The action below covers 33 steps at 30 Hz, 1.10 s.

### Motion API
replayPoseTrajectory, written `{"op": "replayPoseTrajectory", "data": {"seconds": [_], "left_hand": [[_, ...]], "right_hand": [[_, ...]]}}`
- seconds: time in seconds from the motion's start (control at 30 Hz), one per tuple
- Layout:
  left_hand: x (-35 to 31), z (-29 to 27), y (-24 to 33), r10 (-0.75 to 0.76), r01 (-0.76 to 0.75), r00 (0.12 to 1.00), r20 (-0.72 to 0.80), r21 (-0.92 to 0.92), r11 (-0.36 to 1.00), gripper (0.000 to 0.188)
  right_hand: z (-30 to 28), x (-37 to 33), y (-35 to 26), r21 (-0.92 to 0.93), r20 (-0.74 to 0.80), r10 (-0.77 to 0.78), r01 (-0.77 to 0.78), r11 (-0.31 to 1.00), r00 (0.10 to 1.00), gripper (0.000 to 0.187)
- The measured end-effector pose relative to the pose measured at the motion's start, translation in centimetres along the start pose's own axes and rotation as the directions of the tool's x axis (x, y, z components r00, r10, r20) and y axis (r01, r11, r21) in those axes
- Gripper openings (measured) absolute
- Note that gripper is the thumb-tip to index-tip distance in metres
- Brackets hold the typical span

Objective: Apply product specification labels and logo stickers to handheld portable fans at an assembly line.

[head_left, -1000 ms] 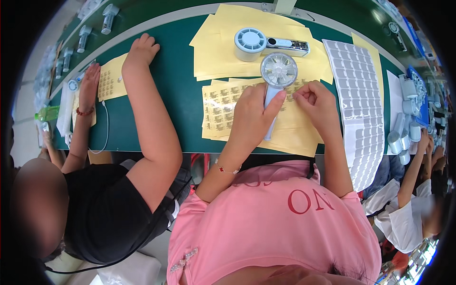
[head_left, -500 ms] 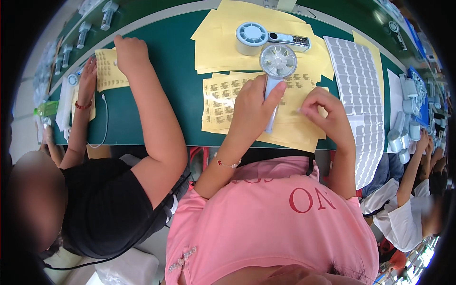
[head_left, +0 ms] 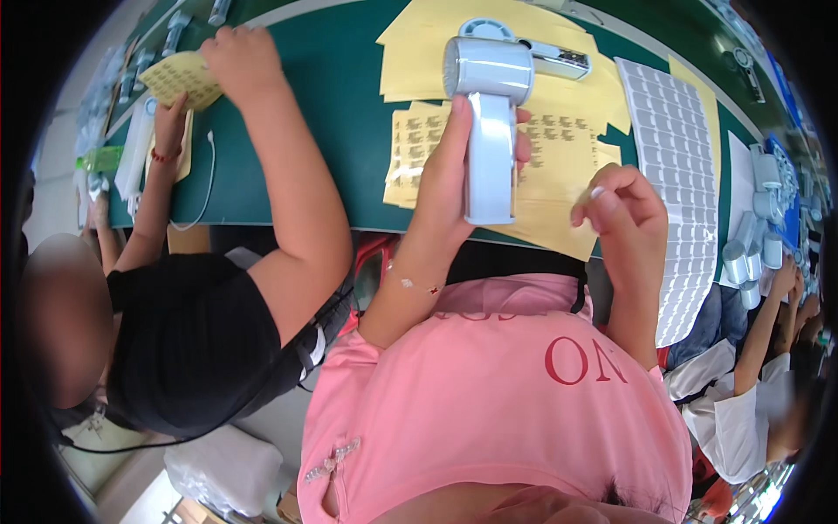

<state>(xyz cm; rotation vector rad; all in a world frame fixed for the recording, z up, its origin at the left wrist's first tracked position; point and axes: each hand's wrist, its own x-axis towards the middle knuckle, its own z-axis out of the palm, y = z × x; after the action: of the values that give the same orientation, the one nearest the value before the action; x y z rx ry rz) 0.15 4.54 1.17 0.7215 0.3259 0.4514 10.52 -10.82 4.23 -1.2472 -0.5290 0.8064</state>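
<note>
Pale blue and shiny, the hand fan (head_left: 491,162) is up above the papers, in front of the person's body. Its round head points away and its handle points back toward the person. The left hand (head_left: 454,166) grips the handle, with the thumb on one side and the other fingers (head_left: 523,148) peeking out on the far side. That grip likely keeps the fan steady and leaves the flat side of the handle bare and easy to see.

Near the handle, but not touching it, is the right hand (head_left: 630,205). Its fingers are bent and seem to pinch a tiny pale bit (head_left: 596,193), too small to tell what it is. Maybe they hold just the tip so that most of it stays free.

Under the fan are yellow sheets with rows of dark print (head_left: 559,131), close by, perhaps for easy reach. Behind it, another fan (head_left: 559,59) lies on plain yellow sheets (head_left: 419,52). To the right is a long sheet of grey stickers (head_left: 676,148), probably set aside within reach. All this is on the green surface (head_left: 305,131). On the left, a co-worker's hands (head_left: 244,61) hold a bent yellow sheet (head_left: 175,79).
</note>
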Motion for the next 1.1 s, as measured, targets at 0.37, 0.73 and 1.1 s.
{"op": "replayPoseTrajectory", "data": {"seconds": [0.37,0.73,1.1], "left_hand": [[-1.4,1.2,0.4,0.027,-0.027,1.000,-0.008,0.000,1.000,0.058],[-2.0,1.5,0.4,0.027,-0.026,0.999,0.028,-0.036,0.999,0.058],[-2.5,2.1,0.6,0.066,-0.066,0.998,0.024,-0.027,0.997,0.059]], "right_hand": [[4.2,-0.8,0.1,0.059,0.212,0.132,-0.148,0.987,0.968,0.007],[4.6,-1.1,-0.1,-0.001,0.228,0.137,-0.141,0.990,0.964,0.008],[4.9,-1.1,-0.5,-0.050,0.235,0.110,-0.101,0.994,0.966,0.010]]}}
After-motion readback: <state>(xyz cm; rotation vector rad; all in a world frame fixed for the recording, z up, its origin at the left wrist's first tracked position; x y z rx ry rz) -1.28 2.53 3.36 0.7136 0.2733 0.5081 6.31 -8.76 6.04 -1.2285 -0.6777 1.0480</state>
